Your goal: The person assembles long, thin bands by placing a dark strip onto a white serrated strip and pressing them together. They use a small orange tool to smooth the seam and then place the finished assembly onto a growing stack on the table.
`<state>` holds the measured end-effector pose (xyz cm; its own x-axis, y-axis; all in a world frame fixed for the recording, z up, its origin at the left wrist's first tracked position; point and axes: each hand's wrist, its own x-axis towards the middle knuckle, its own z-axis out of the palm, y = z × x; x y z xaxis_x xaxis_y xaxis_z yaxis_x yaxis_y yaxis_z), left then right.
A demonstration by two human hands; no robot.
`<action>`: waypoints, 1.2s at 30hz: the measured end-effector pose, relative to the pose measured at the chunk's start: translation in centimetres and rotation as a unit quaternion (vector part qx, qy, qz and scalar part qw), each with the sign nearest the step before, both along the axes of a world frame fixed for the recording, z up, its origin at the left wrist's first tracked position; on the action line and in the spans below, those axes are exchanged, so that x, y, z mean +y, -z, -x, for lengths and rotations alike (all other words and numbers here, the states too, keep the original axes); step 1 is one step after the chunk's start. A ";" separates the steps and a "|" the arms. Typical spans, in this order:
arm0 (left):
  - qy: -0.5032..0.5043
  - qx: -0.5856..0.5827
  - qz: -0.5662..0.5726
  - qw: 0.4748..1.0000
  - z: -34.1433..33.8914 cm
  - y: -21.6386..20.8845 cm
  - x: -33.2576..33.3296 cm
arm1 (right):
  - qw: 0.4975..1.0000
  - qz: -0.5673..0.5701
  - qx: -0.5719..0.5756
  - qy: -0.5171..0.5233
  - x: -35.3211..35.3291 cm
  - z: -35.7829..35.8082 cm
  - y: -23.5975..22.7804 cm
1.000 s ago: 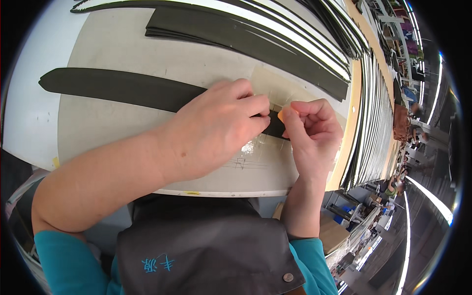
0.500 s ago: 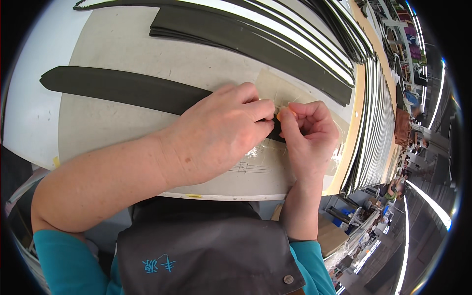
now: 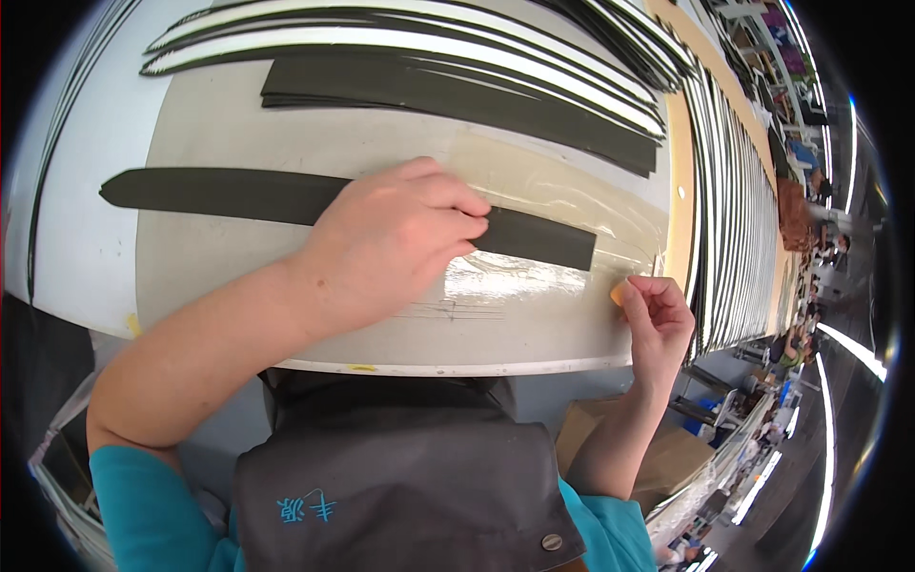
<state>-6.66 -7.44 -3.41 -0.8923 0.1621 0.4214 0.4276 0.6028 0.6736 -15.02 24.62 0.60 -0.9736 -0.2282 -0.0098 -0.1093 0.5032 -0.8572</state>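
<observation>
A long dark olive strip (image 3: 238,195) lies across the table, pointed at its left end and cut square at its right end. My left hand (image 3: 386,243) rests over its middle, fingers curled together and gripping it near the upper edge. The strip's right part lies on a clear plastic sheet (image 3: 534,186). Off to the right, by the table's near edge, my right hand (image 3: 660,315) is closed in a pinch. Between its thumb and fingertips shows a small orange piece (image 3: 618,296), its kind too small to make out.
A stack of dark strips (image 3: 381,91) lies beyond my hands, with white, dark-edged strips (image 3: 381,40) behind it. To the right, many similar strips (image 3: 729,191) stand in a row beside a tan board (image 3: 680,162). Thin lines are drawn near the front edge.
My right hand has moved right and toward me, away from the strip, still pinching the orange piece. The strip's square right end now shows. My left hand stays on the strip.
</observation>
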 end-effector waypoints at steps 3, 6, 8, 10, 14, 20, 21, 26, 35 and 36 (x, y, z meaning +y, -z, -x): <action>-0.010 -0.047 0.024 0.999 0.5 -1.6 -0.2 | 0.998 -0.022 0.063 -0.004 0.3 -0.2 -0.1; -0.013 -0.124 0.104 0.987 1.6 -3.8 0.6 | 0.996 0.030 0.080 -0.036 -0.3 -0.5 0.0; -0.015 -0.164 0.141 0.976 2.1 -4.8 1.2 | 0.993 0.046 0.098 -0.048 -0.6 -0.8 0.4; -0.019 -0.192 0.163 0.968 2.6 -5.7 1.7 | 0.992 0.060 0.100 -0.044 -0.6 -1.2 0.1; -0.018 -0.175 0.177 0.968 2.7 -5.2 2.2 | 0.992 0.116 0.023 -0.045 0.7 -2.1 -0.2; -0.003 -0.268 -0.199 0.943 6.0 -11.0 2.9 | 0.972 0.129 0.039 -0.191 -2.4 -2.4 -0.6; 0.022 -0.240 -0.274 0.931 6.2 -12.9 2.7 | 0.968 0.126 0.098 -0.194 -3.9 -2.3 -1.2; 0.316 -0.042 -0.589 0.743 5.1 -21.2 -2.7 | 0.944 0.162 0.194 -0.213 -9.8 0.4 -2.3; -0.119 -0.009 -0.592 0.797 -7.1 -11.2 -10.2 | 0.929 0.126 0.173 -0.300 -7.3 4.1 -7.0; -0.142 -0.057 -0.570 0.807 -8.0 -8.6 -10.3 | 0.925 0.092 0.183 -0.321 -7.5 3.9 -6.2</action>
